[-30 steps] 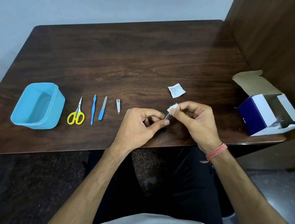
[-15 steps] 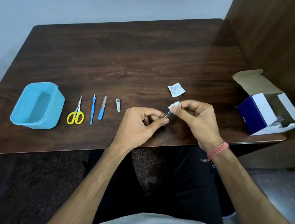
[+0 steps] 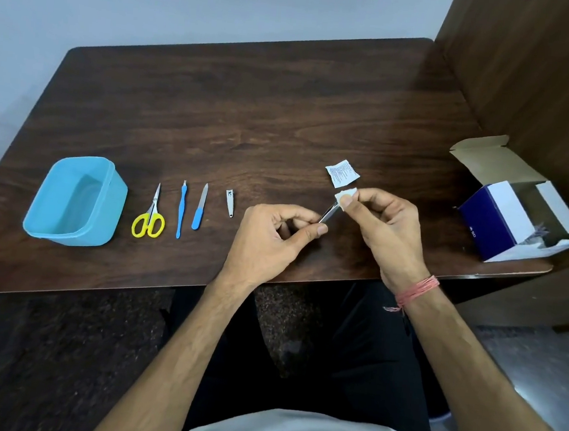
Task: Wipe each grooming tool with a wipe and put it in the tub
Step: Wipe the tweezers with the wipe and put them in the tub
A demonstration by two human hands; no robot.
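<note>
Head view of a dark wooden bench (image 3: 251, 109) with grooming tools laid out along its near half. The left hand (image 3: 270, 241) pinches the lower end of a slim metal tool (image 3: 328, 214), apparently tweezers, between thumb and curled fingers. The right hand (image 3: 388, 231) pinches a small white wipe (image 3: 344, 198) around the upper tip of the same tool, so that the tool spans the gap between the two hands just above the bench surface.

To the left of the hands, four tools lie in a row, each apart from its neighbour: a small nail clipper (image 3: 229, 203), a blue-handled nail file (image 3: 200, 211), a slim blue cuticle tool (image 3: 181, 209) and yellow-handled scissors (image 3: 149, 219). At the far left end of the row stands the light blue tub (image 3: 104, 213), upright, with none of the tools visible inside it.

A torn white sachet wrapper (image 3: 342, 173) lies flat just beyond the right hand. An open blue-and-white cardboard box (image 3: 495, 223) sits at the right edge of the bench, its flap raised. A pink thread band (image 3: 417, 290) circles the right wrist.
</note>
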